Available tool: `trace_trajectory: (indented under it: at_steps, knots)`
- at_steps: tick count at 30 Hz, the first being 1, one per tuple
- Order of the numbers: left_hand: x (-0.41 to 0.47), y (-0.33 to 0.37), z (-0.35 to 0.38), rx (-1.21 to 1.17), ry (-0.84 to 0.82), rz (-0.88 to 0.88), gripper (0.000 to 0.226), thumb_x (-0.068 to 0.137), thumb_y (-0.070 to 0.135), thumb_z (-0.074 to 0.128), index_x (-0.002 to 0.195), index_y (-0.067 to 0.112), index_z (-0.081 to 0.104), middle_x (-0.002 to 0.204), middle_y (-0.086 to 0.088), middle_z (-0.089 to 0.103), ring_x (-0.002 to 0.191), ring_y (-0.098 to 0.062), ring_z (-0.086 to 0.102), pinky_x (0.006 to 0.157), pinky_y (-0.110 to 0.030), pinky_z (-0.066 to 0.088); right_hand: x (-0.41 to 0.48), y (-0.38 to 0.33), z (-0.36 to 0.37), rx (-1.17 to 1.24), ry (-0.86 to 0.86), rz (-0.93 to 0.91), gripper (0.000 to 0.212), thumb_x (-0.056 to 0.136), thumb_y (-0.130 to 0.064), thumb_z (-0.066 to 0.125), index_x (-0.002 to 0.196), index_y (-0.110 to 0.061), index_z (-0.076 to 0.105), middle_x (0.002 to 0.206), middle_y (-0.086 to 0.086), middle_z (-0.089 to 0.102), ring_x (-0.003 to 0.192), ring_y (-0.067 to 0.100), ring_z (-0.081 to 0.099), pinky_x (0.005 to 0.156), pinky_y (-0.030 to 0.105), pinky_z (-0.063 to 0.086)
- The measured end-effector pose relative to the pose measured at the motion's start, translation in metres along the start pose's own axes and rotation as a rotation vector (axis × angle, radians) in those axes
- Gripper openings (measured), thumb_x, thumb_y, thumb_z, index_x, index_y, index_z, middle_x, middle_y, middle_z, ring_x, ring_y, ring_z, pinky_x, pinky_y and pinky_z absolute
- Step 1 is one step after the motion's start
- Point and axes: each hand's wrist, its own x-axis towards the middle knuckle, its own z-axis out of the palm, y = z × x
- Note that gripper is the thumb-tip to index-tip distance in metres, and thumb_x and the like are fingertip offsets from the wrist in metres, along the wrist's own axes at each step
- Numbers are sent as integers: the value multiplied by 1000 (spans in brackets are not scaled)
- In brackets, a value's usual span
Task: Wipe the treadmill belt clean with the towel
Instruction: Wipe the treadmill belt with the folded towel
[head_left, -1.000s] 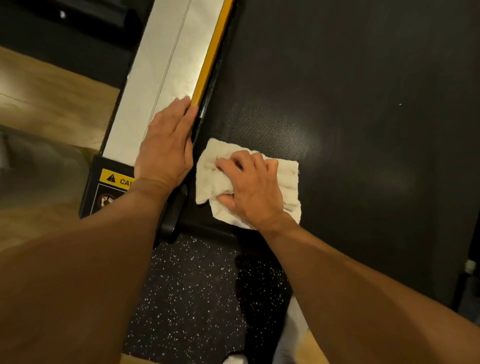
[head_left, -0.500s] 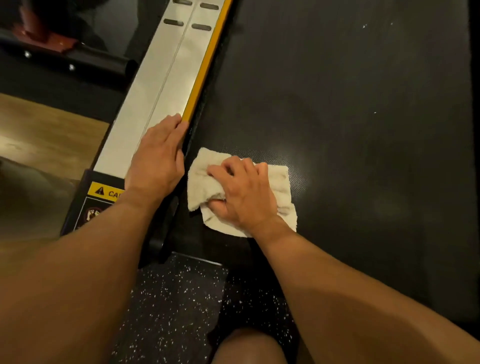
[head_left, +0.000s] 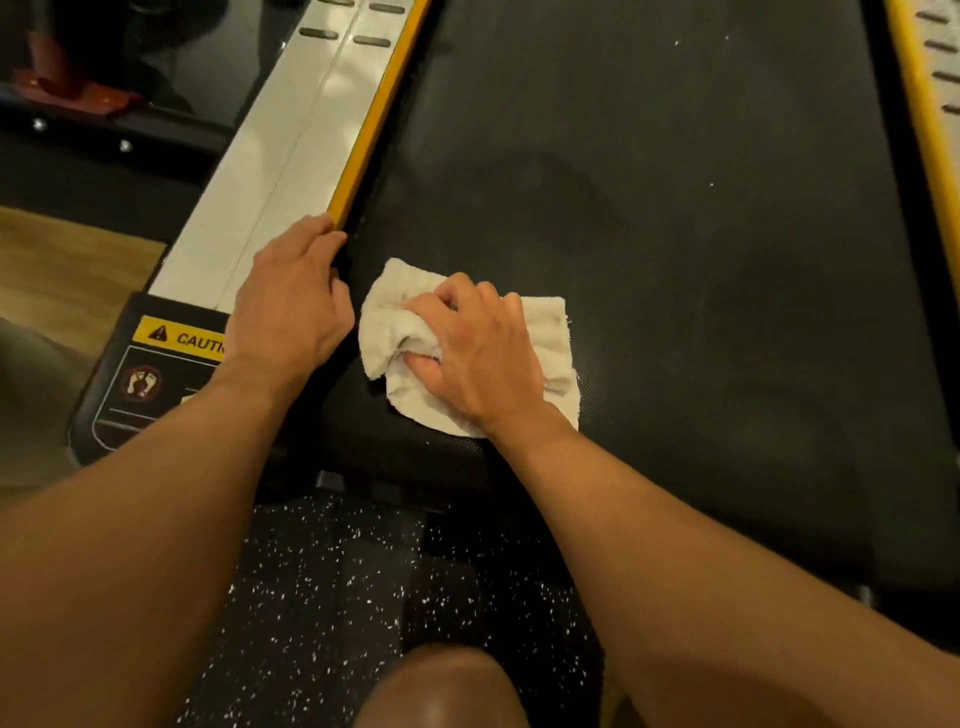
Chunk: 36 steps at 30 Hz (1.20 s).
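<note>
Right hand (head_left: 480, 358) grips bunched cream towel (head_left: 545, 332) on black belt (head_left: 675, 234).

Black rubber floor (head_left: 322, 597) flecked with white in the foreground, pale wood-look flooring (head_left: 62, 270) at far left, a red machine part (head_left: 52, 85) at upper left, a black bar (head_left: 83, 132) with two bright bolts just below it, warm dim light.

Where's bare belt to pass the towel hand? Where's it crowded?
Free: belt right of the towel, up to the right yellow strip, and all ahead of it. Tight: near-left corner, left hand on the side rail close beside right hand gripping the towel.
</note>
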Motion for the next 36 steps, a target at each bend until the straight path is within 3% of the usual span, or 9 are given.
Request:
trace_trajectory:
  at_steps: [5, 10, 14, 18, 22, 25, 30, 36]
  knots:
    - [1, 1, 1, 1, 19, 9, 39, 95, 18, 47, 132, 8, 53, 143, -5, 43, 125, -27, 48, 105, -42, 40, 1, -3, -2, -45, -15, 22, 32, 77, -46, 59, 100, -25, 61, 94, -1, 53, 77, 19, 46, 66, 35, 31]
    - [1, 0, 0, 11, 34, 54, 38, 94, 19, 49, 130, 7, 55, 141, -7, 44, 123, -27, 49, 105, -41, 40, -26, 2, -16, 65, -48, -3, 35, 74, -40, 70, 105, -23, 64, 97, 1, 55, 84, 20, 51, 73, 38, 41]
    - [-1, -2, 1, 61, 37, 97, 37, 92, 26, 51, 125, 13, 61, 139, -10, 45, 121, -32, 49, 101, -47, 43, -54, 33, -31, 99, 32, 232, 33, 75, -35, 69, 108, -29, 66, 97, -3, 54, 86, 18, 50, 77, 33, 36]
    - [-3, -2, 2, 177, 46, 169, 38, 92, 39, 52, 120, 17, 67, 133, -15, 47, 118, -33, 49, 100, -49, 42, -42, 28, -28, -21, 26, 397, 29, 76, -34, 67, 103, -27, 62, 100, -2, 51, 87, 20, 47, 76, 36, 34]
    - [-4, -1, 3, 237, 44, 173, 42, 91, 45, 52, 124, 21, 65, 132, -15, 46, 119, -33, 48, 97, -49, 43, -49, 17, -23, -19, 51, 300, 37, 76, -38, 67, 110, -27, 62, 103, -2, 53, 89, 20, 48, 78, 38, 38]
    - [-5, -2, 4, 265, 39, 209, 43, 91, 44, 52, 126, 20, 63, 131, -19, 45, 117, -36, 48, 97, -51, 41, -77, 42, -35, -13, 53, 243, 37, 75, -43, 62, 109, -28, 63, 103, -3, 55, 91, 22, 48, 77, 38, 38]
    - [-7, 2, 6, 418, 21, 278, 46, 93, 41, 48, 130, 16, 59, 136, -21, 49, 126, -40, 41, 99, -50, 37, -91, 75, -45, -138, 151, 547, 31, 73, -33, 65, 101, -20, 60, 100, 5, 54, 85, 29, 50, 70, 39, 35]
    - [-14, 39, 17, 315, 24, 188, 36, 86, 20, 59, 117, 2, 61, 133, -21, 49, 122, -40, 43, 100, -50, 33, -93, 74, -46, -209, 107, 477, 36, 73, -38, 61, 106, -22, 58, 102, 3, 52, 85, 25, 48, 71, 40, 35]
